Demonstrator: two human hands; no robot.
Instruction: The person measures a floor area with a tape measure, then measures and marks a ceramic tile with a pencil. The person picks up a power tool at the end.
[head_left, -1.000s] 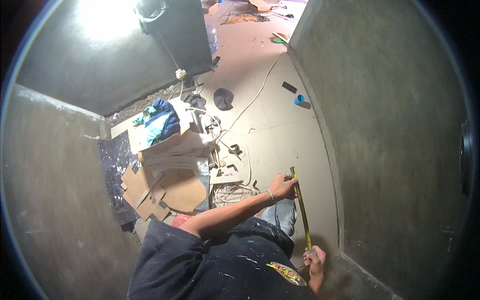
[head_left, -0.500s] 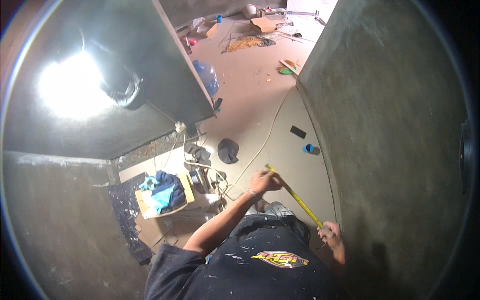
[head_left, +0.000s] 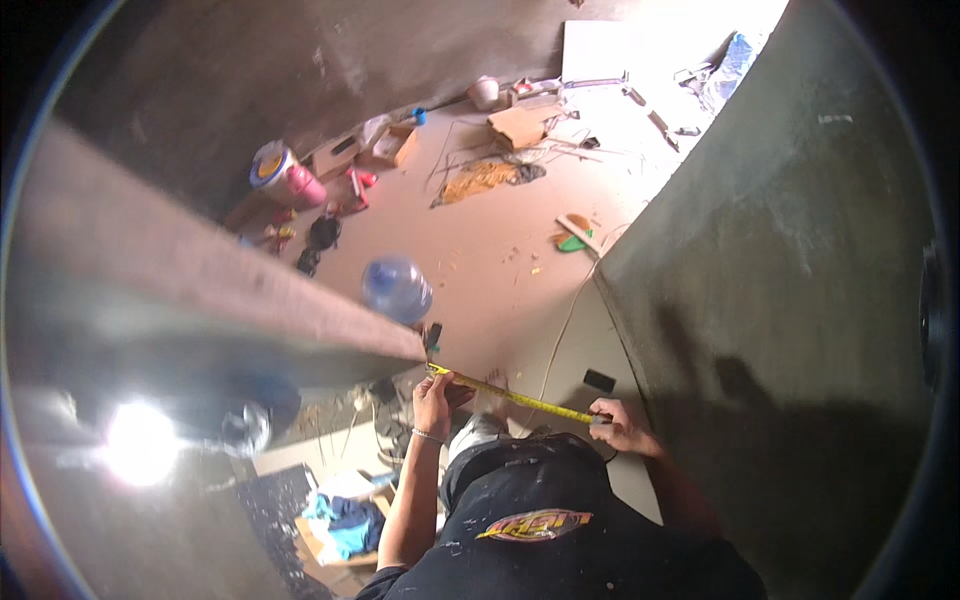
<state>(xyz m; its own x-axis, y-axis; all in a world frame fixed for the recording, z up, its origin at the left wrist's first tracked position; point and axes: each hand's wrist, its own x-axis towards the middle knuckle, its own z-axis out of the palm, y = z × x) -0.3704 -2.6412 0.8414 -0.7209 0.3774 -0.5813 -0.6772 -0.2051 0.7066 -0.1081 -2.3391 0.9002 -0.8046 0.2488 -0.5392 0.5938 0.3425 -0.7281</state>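
Observation:
A yellow tape measure blade (head_left: 522,399) runs extended between my two hands. My left hand (head_left: 435,402), with a bracelet at the wrist, pinches the blade close to its end. That end lies at the lower edge of the grey wall end (head_left: 395,345) on the left; whether it touches cannot be made out. At the other end of the blade, my right hand (head_left: 617,424) is closed around the tape's case, which is mostly hidden by the fingers. The right hand is close to the grey wall on the right (head_left: 780,300).
A large clear blue water bottle (head_left: 397,290) stands beyond the wall end. On the floor are a dark phone-like slab (head_left: 600,381), a pale cable (head_left: 565,330) and a green-and-brown object (head_left: 575,236). A bright lamp (head_left: 142,442) shines at left, near a carton with clothes (head_left: 350,525).
I have moved toward the wall end on the left. My left hand has carried the blade's end up to it, and more blade shows between my hands.

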